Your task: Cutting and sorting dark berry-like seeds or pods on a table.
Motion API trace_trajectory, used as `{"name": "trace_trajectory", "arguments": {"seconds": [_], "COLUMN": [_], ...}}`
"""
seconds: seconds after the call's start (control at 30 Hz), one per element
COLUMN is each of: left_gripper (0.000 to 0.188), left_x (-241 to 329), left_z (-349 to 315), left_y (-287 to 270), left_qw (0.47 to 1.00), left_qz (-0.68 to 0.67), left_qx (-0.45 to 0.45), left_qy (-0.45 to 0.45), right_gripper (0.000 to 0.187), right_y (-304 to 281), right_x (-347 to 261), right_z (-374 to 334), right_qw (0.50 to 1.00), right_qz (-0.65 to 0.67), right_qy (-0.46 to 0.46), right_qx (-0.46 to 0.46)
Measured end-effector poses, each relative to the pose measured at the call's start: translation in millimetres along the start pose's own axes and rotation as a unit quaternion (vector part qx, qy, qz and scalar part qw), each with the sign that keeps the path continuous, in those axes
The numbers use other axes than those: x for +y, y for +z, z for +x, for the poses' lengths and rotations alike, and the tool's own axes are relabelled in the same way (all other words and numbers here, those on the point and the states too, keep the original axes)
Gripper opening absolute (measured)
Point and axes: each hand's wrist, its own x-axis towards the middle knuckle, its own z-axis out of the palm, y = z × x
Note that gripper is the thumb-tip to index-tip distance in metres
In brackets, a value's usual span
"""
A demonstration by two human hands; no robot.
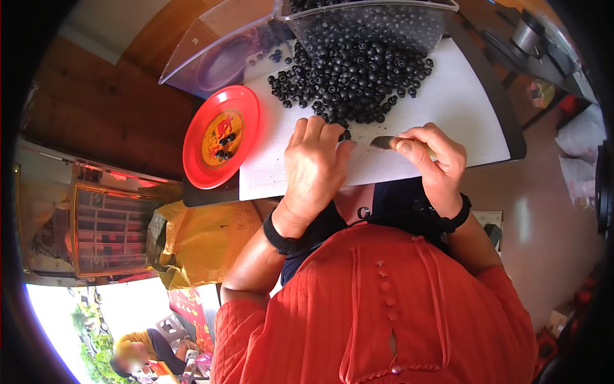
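Small black round pieces, bead-like with ring-shaped marks, lie heaped on a white board. At the heap's near edge, my left hand is closed, with one black round piece at its thumb and index fingertip. My right hand grips a small knife by its handle. The short dark blade points left, toward the piece at my left hand, and stands apart from it. Part of the handle is hidden by my fingers. Dark specks dot the board around the blade.
Left of the board, a red plate holds several black pieces. A clear plastic bin of black pieces stands behind the heap, beside another clear container. A yellow bag is at lower left. Farther off, a person sits.
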Motion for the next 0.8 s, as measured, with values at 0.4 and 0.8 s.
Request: {"name": "trace_trajectory", "arguments": {"seconds": [0.4, 0.8], "left_gripper": [0.018, 0.027], "left_x": [-19.4, -6.3], "left_z": [-4.3, -7.0], "left_y": [10.8, 0.5], "left_qw": [1.0, 0.998], "left_qz": [0.018, 0.03], "left_qx": [-0.014, 0.047], "left_qy": [-0.019, -0.032], "right_gripper": [0.011, 0.021], "right_y": [-2.5, -3.5], "right_x": [1.6, -1.4], "right_z": [1.1, 18.5], "right_qw": [0.999, 0.993], "right_qz": [-0.035, -0.057], "right_qy": [-0.013, 0.094], "right_qx": [-0.02, -0.05]}}
